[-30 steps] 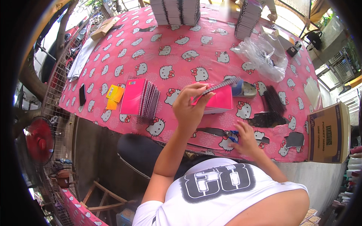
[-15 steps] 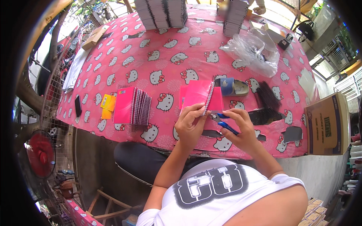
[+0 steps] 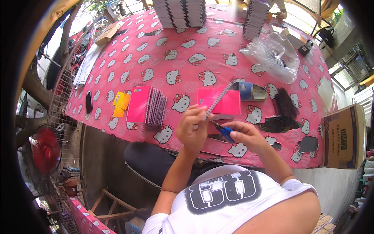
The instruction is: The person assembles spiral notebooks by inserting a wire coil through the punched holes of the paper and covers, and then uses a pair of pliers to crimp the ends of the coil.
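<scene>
My left hand is closed on the lower end of a spiral notebook, held tilted so its wire-bound edge faces up. In my right hand is a pair of pliers with blue handles. Their jaws point at the bottom end of the notebook's spiral, close to my left fingertips; whether they grip the wire is too small to tell. Under the raised notebook lie more pink notebooks. A row of pink spiral notebooks stands to the left, beside small yellow booklets.
Black wire coils and a blue slipper-shaped object lie to the right. Farther back are a clear plastic bag and tall notebook stacks. A phone rests at left, a cardboard box at right. Another person's hand shows far back.
The notebook has turned from showing its pink cover to standing nearly edge-on. The pliers' handles have come together, and the whole view has shifted slightly.
</scene>
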### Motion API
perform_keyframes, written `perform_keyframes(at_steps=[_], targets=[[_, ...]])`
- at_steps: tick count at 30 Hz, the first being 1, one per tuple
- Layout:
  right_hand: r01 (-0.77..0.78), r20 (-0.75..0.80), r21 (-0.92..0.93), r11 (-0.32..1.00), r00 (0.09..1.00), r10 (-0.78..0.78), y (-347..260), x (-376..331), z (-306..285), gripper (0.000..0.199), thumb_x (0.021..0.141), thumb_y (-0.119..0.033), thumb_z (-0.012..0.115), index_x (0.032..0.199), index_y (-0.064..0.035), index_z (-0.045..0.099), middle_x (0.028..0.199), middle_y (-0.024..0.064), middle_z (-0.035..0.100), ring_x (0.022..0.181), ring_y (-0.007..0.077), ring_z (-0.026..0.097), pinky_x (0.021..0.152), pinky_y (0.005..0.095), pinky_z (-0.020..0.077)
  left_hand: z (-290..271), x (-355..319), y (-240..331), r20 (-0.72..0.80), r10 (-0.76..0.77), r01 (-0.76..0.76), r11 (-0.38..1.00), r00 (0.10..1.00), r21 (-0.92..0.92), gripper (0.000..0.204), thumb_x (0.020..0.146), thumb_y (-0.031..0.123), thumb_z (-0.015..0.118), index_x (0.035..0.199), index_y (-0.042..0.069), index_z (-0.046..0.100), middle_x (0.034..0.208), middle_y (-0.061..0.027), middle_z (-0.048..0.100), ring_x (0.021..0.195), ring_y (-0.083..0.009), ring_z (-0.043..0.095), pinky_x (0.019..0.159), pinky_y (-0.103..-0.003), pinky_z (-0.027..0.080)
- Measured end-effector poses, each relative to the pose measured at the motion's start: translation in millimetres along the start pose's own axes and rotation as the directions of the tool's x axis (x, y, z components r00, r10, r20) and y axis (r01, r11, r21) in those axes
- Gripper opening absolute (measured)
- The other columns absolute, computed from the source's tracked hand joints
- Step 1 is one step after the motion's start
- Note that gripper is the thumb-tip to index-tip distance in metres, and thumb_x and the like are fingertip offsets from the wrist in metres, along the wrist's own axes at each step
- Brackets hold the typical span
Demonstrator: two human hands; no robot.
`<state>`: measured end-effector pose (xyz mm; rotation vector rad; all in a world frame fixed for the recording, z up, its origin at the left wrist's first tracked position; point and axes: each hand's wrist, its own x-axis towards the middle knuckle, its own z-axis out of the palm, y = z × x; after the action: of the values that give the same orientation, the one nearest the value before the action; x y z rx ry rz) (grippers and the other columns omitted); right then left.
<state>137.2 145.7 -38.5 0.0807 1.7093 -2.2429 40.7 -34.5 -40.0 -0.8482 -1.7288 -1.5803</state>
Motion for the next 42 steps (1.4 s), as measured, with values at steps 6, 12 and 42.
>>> perform_keyframes(at_steps=[6,12,42], targets=[[0.084,-0.237,-0.837,0.54,0.835,-0.497,77,-34,-43,0.045,0.08,-0.022,0.073,0.119,-0.0034,0.058,0.11,0.0128,0.058,0.101,0.0278,0.056,0.089,0.0365,0.0441,-126,52,-47,-0.678,-0.443,0.373,0.891,0.587,-0.259,0.02,0.088,0.006,0.067,0.078,0.006,0.05,0.091,-0.0109,0.065,0.087,-0.0117,0.061,0.063,-0.025,0.049],[-0.106,-0.161,-0.986,0.131,0.821,-0.548,87,-49,-53,0.056,0.068,-0.035,0.081,0.111,-0.0044,0.061,0.117,0.015,0.052,0.114,0.0351,0.046,0.1,0.0488,0.0328,-170,20,-112,-0.723,-0.447,0.58,0.811,0.526,-0.079,0.017,0.087,0.007,0.068,0.088,0.001,0.053,0.093,-0.0115,0.065,0.08,-0.0126,0.062,0.068,-0.022,0.049],[0.165,-0.347,-0.765,0.622,0.708,-0.615,-21,74,-33,0.036,0.073,-0.01,0.08,0.096,-0.0027,0.054,0.093,0.0108,0.06,0.089,0.0202,0.059,0.079,0.0327,0.0473,-6,25,-14,0.004,-0.605,0.602,0.79,0.796,-0.117,0.068,0.088,0.004,0.066,0.144,0.008,0.028,0.138,-0.0157,0.044,0.122,-0.0231,0.048,0.104,-0.034,0.038]])
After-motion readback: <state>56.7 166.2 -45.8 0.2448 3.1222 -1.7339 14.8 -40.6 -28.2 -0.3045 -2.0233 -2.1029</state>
